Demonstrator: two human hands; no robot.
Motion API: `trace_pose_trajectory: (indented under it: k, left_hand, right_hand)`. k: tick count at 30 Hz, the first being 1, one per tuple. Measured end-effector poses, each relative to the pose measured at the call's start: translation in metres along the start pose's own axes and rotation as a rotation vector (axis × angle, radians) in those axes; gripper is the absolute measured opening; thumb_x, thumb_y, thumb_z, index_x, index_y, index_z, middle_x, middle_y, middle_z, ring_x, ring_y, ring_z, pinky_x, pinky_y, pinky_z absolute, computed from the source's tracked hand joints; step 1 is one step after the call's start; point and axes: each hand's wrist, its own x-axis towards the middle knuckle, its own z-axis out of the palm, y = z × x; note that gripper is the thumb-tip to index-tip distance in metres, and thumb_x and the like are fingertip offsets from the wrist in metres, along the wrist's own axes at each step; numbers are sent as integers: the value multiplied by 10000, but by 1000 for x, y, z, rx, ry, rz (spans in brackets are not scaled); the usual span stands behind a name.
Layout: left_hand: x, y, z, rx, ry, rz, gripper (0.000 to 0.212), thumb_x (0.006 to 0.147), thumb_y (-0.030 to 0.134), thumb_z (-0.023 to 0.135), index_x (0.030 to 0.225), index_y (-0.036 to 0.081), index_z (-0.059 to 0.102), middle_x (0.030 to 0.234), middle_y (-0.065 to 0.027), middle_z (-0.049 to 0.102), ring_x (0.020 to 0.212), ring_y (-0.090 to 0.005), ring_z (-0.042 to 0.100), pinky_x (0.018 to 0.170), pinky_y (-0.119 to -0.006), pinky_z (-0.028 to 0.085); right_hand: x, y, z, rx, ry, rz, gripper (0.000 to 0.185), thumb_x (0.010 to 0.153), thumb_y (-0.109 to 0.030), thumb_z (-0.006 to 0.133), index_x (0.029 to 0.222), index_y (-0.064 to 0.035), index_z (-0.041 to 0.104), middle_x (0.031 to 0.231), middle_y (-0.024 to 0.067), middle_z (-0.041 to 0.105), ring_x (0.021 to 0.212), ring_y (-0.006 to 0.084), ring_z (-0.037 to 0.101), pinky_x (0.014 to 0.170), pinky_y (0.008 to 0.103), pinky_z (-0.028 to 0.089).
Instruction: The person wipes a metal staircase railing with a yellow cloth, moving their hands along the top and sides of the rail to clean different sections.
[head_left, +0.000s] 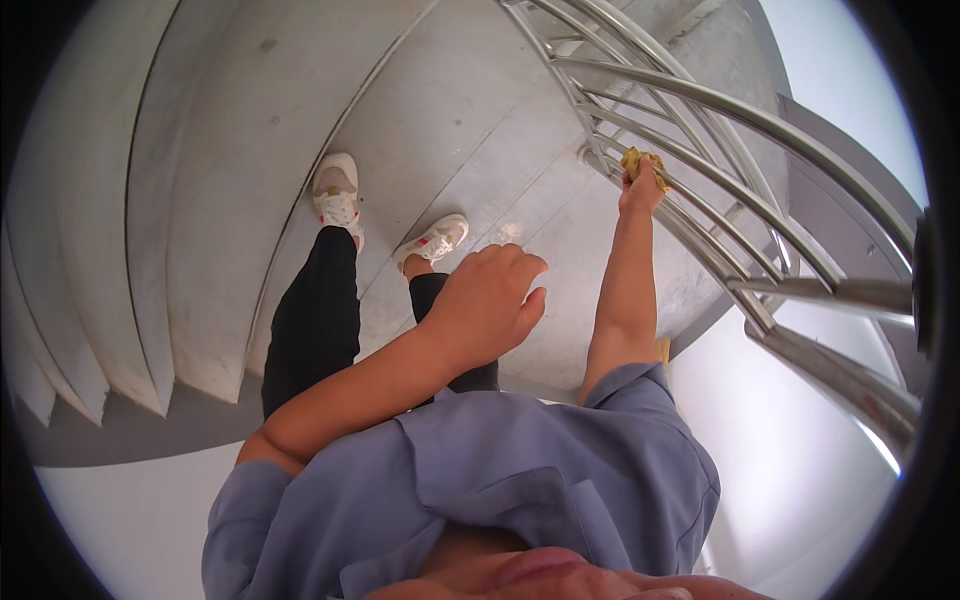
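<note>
My right hand (643, 191) is stretched out to the right, holding a crumpled yellow-brown cloth (646, 161) against one of the slim metal rails of a stainless steel railing (720, 217). The hand and cloth cover part of that rail, so how far the cloth wraps around it cannot be seen. Bent across the front of my body, my left hand (491, 304) hangs in the air with its fingers loosely curled and nothing visible in it. The palm side is turned out of sight.
Grey concrete steps (217, 225) fan out on the left. My white shoes (337, 191) stand on a flat stretch of concrete floor (450, 112). Thicker tubes (840, 375) of the railing run close by on the right, with a white wall (780, 465) at lower right.
</note>
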Motion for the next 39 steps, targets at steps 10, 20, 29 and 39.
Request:
trace_pose_trajectory:
  k: [10,20,29,39]
  left_hand:
    - [-13,-27,-43,321,-99,-82,264,756,121,618,992,16,562,962,-120,562,889,-284,534,777,-378,423]
    - [-7,-13,-20,205,-154,7,267,748,113,619,989,17,557,919,-114,572,863,-269,539,757,-360,422]
    - [0,3,9,-9,-94,36,258,780,122,595,1005,3,550,927,-126,576,865,-282,547,782,-387,418]
    - [2,11,12,24,-150,-5,245,789,132,588,992,-3,572,945,-140,587,891,-304,549,784,-389,424]
  right_hand:
    - [93,92,38,-40,-201,400,218,841,-146,617,1031,-138,510,966,64,578,862,227,552,631,336,464]
    - [34,9,-14,103,-340,89,404,813,-10,595,1183,-131,490,1078,103,562,952,252,558,706,383,470]
    - [-97,-137,-100,549,-431,-310,324,815,39,535,1137,41,500,1091,174,565,1006,287,557,837,388,505]
    - [-21,-103,-141,557,5,-204,223,820,23,535,1038,56,501,1047,166,563,935,281,575,721,340,533]
